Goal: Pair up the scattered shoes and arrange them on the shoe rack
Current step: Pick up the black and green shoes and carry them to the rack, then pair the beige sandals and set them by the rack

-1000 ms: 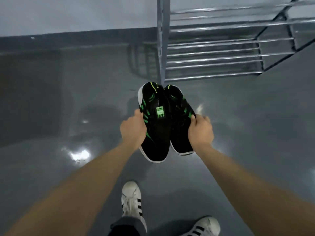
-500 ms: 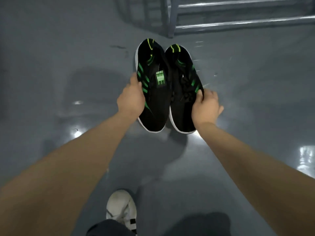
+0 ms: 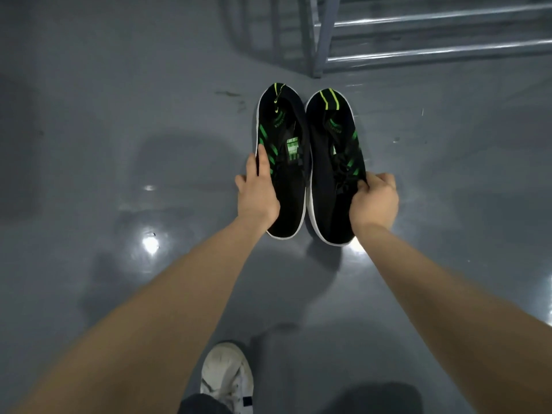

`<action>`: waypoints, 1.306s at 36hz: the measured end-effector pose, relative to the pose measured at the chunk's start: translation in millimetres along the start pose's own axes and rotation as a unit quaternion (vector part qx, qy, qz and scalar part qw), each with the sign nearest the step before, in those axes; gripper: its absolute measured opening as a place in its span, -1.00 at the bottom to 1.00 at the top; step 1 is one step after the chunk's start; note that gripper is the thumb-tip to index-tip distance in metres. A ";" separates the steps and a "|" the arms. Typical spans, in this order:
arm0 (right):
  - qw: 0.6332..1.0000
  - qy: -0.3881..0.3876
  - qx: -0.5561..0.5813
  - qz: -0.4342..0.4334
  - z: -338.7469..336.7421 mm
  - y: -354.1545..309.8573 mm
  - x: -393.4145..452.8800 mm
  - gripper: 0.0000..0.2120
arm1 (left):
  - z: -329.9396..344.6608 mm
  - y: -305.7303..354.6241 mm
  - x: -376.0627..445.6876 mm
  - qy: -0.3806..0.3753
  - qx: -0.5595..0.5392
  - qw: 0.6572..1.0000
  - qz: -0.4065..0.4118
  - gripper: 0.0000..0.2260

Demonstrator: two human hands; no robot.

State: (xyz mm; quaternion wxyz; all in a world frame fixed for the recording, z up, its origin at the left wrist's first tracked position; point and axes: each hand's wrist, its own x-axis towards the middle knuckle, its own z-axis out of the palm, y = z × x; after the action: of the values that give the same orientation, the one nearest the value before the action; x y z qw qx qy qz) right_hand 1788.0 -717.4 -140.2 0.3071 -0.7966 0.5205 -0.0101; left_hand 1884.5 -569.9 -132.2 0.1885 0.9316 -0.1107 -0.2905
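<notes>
Two black sneakers with green stripes and white soles lie side by side, heels pointing away from me. My left hand [image 3: 259, 191] grips the outer side of the left sneaker [image 3: 286, 180]. My right hand [image 3: 375, 200] is closed on the laces and outer side of the right sneaker [image 3: 331, 174]. The shoes hang low over the grey floor, casting a shadow under their toes. The metal shoe rack [image 3: 418, 52] stands just beyond them at the top right; only its lowest bars and one leg show.
The glossy grey floor [image 3: 119, 174] spreads all around with light glare spots. My own foot in a white sneaker [image 3: 227, 375] is at the bottom centre. The rack's leg [image 3: 319, 40] is close behind the held pair.
The view has tilted down and closed in on the rack's base. The two sneakers have spread slightly apart and now sit parallel, lower toward the floor. Both hands keep their hold.
</notes>
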 end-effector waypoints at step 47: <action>0.990 -0.140 -0.022 -0.024 -279.4 -46.3 -136.2 -0.58 | -159.7 177.2 -235.2 -0.083 0.097 0.982 0.138 -0.59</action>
State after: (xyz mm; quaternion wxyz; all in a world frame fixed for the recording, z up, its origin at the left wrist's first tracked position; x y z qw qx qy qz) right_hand 1670.0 -724.9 150.9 0.3592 -0.8091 0.4531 0.1054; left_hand 1770.7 -610.1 180.3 0.1257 0.8937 -0.2814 -0.3261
